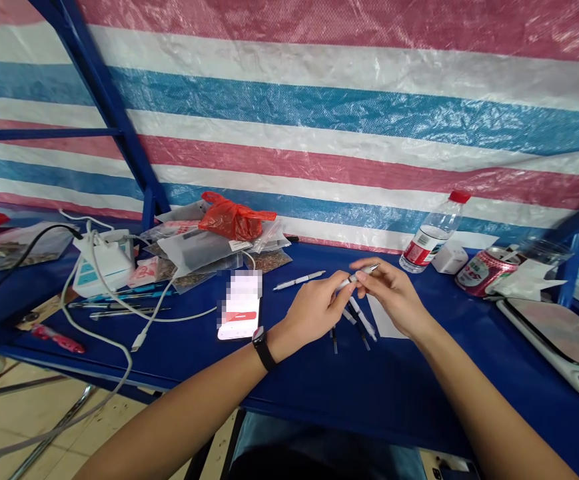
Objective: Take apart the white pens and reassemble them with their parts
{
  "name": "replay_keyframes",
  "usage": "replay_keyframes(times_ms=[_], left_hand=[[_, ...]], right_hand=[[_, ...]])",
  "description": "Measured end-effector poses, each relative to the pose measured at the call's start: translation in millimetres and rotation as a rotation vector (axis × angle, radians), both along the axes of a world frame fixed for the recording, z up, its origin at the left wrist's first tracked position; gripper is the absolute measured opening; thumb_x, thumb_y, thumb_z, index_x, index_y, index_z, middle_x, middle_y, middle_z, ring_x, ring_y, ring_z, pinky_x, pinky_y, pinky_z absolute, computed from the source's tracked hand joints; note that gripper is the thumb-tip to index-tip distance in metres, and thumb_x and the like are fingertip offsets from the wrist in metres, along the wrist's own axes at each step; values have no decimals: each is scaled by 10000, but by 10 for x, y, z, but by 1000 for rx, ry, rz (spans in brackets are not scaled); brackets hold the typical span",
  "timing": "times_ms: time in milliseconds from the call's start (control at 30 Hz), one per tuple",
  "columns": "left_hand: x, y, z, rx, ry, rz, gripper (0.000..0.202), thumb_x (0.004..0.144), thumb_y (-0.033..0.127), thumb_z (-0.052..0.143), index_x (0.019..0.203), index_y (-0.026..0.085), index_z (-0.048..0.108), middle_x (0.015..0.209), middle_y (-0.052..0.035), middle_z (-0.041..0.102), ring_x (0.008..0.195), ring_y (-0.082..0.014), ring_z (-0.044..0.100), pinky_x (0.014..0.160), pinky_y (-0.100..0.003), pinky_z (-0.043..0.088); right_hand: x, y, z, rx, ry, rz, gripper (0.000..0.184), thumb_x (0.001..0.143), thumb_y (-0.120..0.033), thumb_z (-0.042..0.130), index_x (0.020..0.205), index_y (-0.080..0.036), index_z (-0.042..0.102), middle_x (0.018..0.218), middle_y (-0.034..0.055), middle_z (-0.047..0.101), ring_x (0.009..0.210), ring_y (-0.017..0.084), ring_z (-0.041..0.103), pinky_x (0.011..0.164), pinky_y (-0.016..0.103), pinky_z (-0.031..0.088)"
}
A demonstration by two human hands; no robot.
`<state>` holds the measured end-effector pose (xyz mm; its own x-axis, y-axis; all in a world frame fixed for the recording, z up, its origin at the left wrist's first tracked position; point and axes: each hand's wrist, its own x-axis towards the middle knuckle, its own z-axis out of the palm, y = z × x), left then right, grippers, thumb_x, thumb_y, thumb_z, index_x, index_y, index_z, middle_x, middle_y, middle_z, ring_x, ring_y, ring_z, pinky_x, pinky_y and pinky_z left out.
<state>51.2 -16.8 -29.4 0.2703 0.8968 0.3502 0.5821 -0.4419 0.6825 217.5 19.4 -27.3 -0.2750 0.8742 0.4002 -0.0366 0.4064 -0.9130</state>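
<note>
My left hand (315, 308), with a black band on its wrist, pinches a white pen (348, 283) near its middle. At the pen's silver tip end, the fingers of my right hand (392, 293) close round it too. Both hands hover over the blue table. Beneath them lie white pen parts (363, 320) and dark thin refills (335, 341), partly covered by my hands. Another white pen (299, 280) rests on the table beyond my left hand. A phone with a lit screen (239, 323) lies left of my left wrist.
To the right stand a bottle with a red cap (432, 233), a small white box (450, 257), a can (486, 272) and a digital scale (559, 340). At the left are a power strip (103, 262), loose cables, several pens, plastic bags and a red bag (236, 219).
</note>
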Motion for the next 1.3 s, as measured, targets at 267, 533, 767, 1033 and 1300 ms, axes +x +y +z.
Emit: replay_keyframes(times_ms=[267,533,767,1033,1300], left_hand=[[32,12,-79,26,-25,-41,198,1008,339,461,1001,217,617,668,73,509,568,-55,422,597,-211,207],[15,15,-20,-12,-175,-129,364,1022,462,387,914,194,608,657,67,481,560,-60,414,564,-188,284],[53,29,-178,695,502,281,289,1035,301,367,1170,227,611,787,7,636,661,-111,615,529,-236,343],[106,12,-75,559,667,261,281,996,202,439,1229,242,591,843,0,656,744,-147,657,551,-238,416],[-38,111,87,94,74,-22,380,1032,366,373,911,175,678,733,19,635,624,-84,520,608,-186,333]], right_hand=[[-29,-25,-7,108,-80,-191,620,758,-750,678,554,-181,538,528,6,485,511,114,449,506,264,368],[-36,-39,-17,187,-14,-81,528,828,-696,667,736,-190,543,559,-27,482,519,114,469,548,274,399],[-229,-51,-94,-37,294,-179,687,685,-674,802,591,-200,314,525,-74,240,448,60,224,438,245,211],[-240,12,-82,-283,423,-218,733,569,-648,875,600,-207,290,515,-93,204,430,45,205,394,223,221],[-211,-68,20,-120,204,-72,570,606,-673,842,762,-178,606,610,-27,494,504,99,468,500,267,417]])
